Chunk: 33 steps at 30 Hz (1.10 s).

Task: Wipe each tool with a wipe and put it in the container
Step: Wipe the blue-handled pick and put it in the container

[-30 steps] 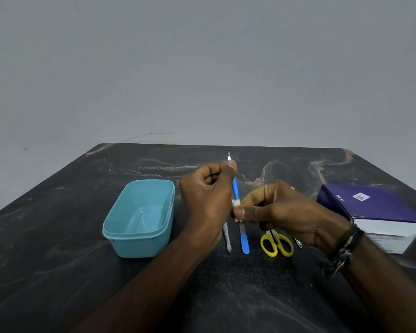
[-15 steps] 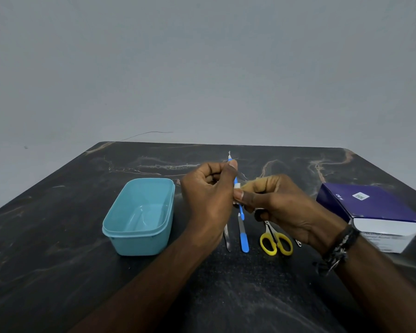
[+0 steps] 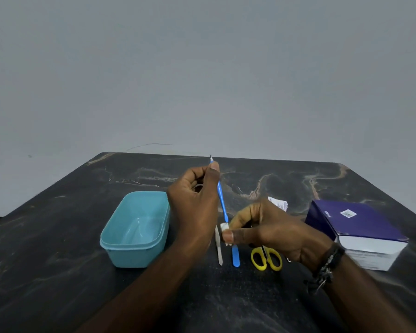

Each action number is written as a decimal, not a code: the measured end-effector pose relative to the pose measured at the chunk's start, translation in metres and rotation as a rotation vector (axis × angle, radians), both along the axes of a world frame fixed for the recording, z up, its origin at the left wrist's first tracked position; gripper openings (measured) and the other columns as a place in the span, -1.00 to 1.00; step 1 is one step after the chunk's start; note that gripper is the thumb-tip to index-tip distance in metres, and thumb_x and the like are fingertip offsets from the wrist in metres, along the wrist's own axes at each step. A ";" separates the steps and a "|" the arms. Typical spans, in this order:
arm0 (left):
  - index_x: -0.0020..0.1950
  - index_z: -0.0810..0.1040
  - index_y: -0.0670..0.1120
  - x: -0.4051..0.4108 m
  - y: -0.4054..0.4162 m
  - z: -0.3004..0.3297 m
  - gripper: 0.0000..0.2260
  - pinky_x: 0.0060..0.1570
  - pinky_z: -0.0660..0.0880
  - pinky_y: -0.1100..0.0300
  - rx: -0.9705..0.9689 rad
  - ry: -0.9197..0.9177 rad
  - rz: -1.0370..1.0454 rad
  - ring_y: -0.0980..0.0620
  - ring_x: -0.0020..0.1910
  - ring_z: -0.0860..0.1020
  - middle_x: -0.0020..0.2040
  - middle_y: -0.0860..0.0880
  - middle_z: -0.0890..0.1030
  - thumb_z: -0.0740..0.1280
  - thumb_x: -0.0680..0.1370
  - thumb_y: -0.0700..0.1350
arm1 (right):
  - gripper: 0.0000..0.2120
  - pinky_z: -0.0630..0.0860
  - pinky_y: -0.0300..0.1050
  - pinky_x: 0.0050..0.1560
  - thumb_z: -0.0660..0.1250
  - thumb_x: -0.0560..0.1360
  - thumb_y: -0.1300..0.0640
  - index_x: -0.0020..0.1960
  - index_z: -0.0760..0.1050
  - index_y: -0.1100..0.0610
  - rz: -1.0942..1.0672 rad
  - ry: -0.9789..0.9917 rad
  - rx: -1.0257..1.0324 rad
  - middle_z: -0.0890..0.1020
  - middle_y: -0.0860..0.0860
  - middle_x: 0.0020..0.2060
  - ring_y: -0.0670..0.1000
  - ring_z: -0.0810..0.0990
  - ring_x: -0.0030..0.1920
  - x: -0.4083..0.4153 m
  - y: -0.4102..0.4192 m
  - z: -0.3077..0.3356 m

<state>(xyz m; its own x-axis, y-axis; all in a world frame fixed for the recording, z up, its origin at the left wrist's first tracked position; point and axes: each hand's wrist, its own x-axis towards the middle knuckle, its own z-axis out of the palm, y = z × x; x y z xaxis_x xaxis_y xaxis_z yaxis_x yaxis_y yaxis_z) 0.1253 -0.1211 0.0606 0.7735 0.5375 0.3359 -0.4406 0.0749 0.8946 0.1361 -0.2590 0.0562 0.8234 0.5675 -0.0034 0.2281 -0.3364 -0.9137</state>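
Head view: I see the right hand [image 3: 271,233], pinching the wipe [image 3: 225,227], now lower on the blue tool [image 3: 221,200] gripped by the left hand [image 3: 195,207]. Counted: one container [image 3: 135,236], one scissors [image 3: 265,259], one box [image 3: 360,234].

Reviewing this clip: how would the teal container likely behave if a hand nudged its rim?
The teal container looks like thin plastic with nothing in it, so probably light and apt to slide on the smooth dark table. Its wide, low shape suggests it would not tip easily.

A dark marble-patterned table [image 3: 58,236] with pale veins stands against a plain, evenly lit grey wall [image 3: 202,68].
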 end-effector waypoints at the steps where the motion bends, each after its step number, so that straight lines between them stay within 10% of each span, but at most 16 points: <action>1: -0.29 0.61 -0.02 -0.001 0.001 0.005 -0.82 -0.39 0.47 0.23 0.011 -0.026 0.011 0.15 -0.44 0.48 -0.45 0.05 0.56 0.41 0.51 -0.04 | -0.87 0.30 -0.19 -0.39 0.51 0.38 0.10 -0.26 0.69 0.15 -0.040 -0.021 0.020 0.62 0.15 -0.38 0.07 0.38 -0.38 0.001 0.000 0.000; 9: -0.27 0.68 0.01 -0.008 0.049 0.065 -0.81 -0.17 0.58 -0.03 0.521 -0.052 0.214 0.05 -0.33 0.54 -0.29 0.08 0.67 0.43 0.43 0.10 | -0.84 0.34 -0.25 -0.44 0.46 0.44 0.13 -0.27 0.67 0.19 -0.339 -0.064 0.259 0.55 -0.06 -0.55 -0.14 0.40 -0.50 0.000 0.004 0.005; 15: -0.44 0.60 -0.10 -0.002 0.099 0.068 -0.74 0.01 0.28 0.03 0.945 0.403 0.386 -0.22 0.29 0.27 -0.35 0.06 0.56 0.46 0.38 0.01 | -0.80 0.36 -0.33 -0.48 0.46 0.44 0.15 -0.24 0.66 0.29 -0.446 -0.101 0.344 0.53 0.02 -0.53 -0.13 0.40 -0.52 0.005 0.006 0.002; 20: -0.37 0.59 -0.06 0.016 0.121 0.037 -0.75 0.28 0.20 -0.20 1.288 0.882 0.291 -0.32 0.33 0.32 -0.22 -0.01 0.61 0.37 0.21 0.12 | -0.80 0.37 -0.37 -0.47 0.45 0.45 0.16 -0.22 0.66 0.30 -0.448 -0.112 0.349 0.54 0.00 -0.53 -0.19 0.42 -0.53 0.006 0.007 0.000; 25: -0.12 0.58 -0.08 0.013 0.103 0.028 -0.83 0.28 0.13 -0.34 1.398 1.061 0.206 -0.36 0.49 -0.09 0.19 -0.15 0.52 0.43 0.33 -0.07 | -0.83 0.38 -0.41 -0.43 0.44 0.46 0.14 -0.22 0.66 0.24 -0.431 -0.112 0.323 0.59 -0.09 -0.54 -0.23 0.49 -0.50 0.005 0.008 -0.003; 33: -0.02 0.44 -0.07 0.014 0.099 0.017 -0.80 0.27 0.15 -0.32 1.537 1.182 0.211 -0.38 0.50 -0.17 0.30 -0.19 0.47 0.34 0.38 -0.11 | -0.82 0.40 -0.36 -0.42 0.45 0.45 0.12 -0.21 0.66 0.25 -0.425 -0.088 0.301 0.59 -0.06 -0.50 -0.19 0.46 -0.49 0.007 0.009 -0.005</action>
